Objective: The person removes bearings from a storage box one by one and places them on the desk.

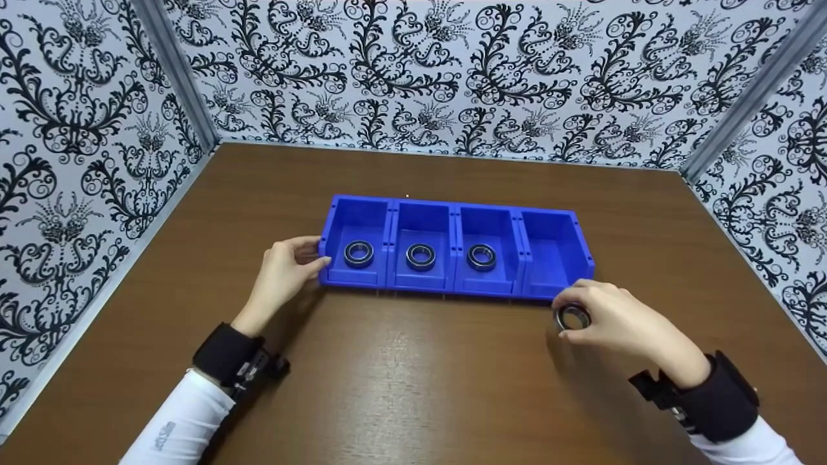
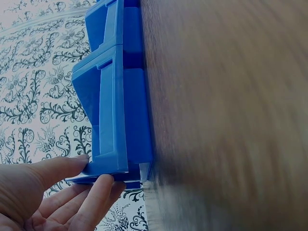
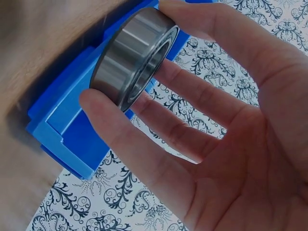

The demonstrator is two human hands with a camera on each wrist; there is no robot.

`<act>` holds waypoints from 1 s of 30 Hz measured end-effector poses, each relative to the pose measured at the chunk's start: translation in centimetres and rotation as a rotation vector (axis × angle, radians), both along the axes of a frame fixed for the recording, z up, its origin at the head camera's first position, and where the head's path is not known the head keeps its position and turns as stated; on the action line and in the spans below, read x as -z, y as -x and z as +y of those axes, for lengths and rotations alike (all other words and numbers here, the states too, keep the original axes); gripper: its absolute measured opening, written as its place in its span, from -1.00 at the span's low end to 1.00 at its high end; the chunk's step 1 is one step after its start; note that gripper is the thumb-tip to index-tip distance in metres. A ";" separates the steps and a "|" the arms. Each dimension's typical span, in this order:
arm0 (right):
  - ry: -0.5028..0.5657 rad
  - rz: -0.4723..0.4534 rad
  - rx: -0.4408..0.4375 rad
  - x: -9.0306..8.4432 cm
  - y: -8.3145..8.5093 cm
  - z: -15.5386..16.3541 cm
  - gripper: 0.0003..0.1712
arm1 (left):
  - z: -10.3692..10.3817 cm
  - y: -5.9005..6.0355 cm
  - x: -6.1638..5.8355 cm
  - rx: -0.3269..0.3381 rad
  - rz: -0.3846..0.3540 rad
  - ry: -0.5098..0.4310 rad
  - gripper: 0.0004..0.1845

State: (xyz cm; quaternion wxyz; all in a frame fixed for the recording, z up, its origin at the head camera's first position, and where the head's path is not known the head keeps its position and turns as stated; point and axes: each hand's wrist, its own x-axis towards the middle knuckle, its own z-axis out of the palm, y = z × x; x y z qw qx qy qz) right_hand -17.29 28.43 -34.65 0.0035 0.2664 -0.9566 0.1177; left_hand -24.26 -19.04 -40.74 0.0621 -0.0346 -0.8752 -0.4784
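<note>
A blue tray [image 1: 455,213] with a row of several compartments lies on the brown table [image 1: 413,374]. The three left compartments each hold one steel bearing [image 1: 358,253] [image 1: 420,256] [image 1: 482,256]; the rightmost compartment [image 1: 555,258] has nothing in it. My left hand [image 1: 287,268] touches the tray's left end [image 2: 108,166] with thumb and fingertips. My right hand [image 1: 614,320] pinches another steel bearing [image 1: 572,317] [image 3: 134,57] between thumb and forefinger, just in front of the tray's right front corner [image 3: 72,130].
Walls [image 1: 413,71] with black-and-white floral paper close the table in at the back and on both sides. Bare tabletop lies in front of the tray and behind it.
</note>
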 end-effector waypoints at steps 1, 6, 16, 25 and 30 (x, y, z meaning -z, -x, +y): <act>-0.001 0.001 -0.004 0.1 0.0 0.0 -0.70 | 0.0 0.0 0.0 0.000 0.002 0.004 -0.54; 0.003 -0.010 -0.018 0.5 -0.2 0.1 -0.73 | -0.1 0.0 0.1 0.000 0.006 0.011 -0.54; 0.017 -0.014 -0.031 1.3 -0.6 0.2 -0.74 | -0.1 0.1 0.2 0.007 0.009 0.000 -0.54; 0.016 -0.017 -0.046 2.0 -0.9 0.3 -0.72 | 0.0 0.0 0.2 0.015 -0.001 -0.023 -0.54; 0.014 -0.019 -0.053 2.5 -1.0 0.3 -0.70 | 0.0 0.0 0.0 0.009 -0.002 -0.002 -0.53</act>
